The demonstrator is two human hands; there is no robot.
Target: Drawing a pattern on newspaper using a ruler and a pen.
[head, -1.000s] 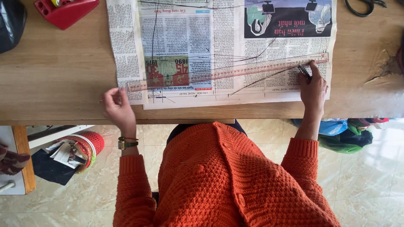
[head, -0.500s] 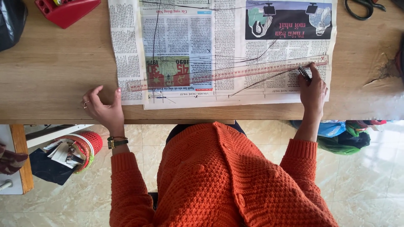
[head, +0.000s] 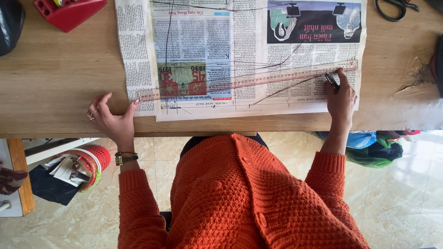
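Wooden table (head: 55,83), pale grain, chipped patch at right edge; newspaper sheet (head: 240,55) spread flat across centre; red plastic tray (head: 69,13) at top left; dark bag (head: 9,23) far left; green-handled scissors (head: 397,8) top right.

A red plastic tray (head: 69,13) sits at the upper left of the frame on the wooden tabletop (head: 60,74), with a black bag (head: 9,23) at the far left edge. Dark-handled scissors (head: 396,8) lie at the upper right. Below the tabletop, at lower left, a red basket (head: 87,163) holds crumpled papers on the pale tiled floor (head: 406,203). Blue and green cloth (head: 374,147) lies at right.
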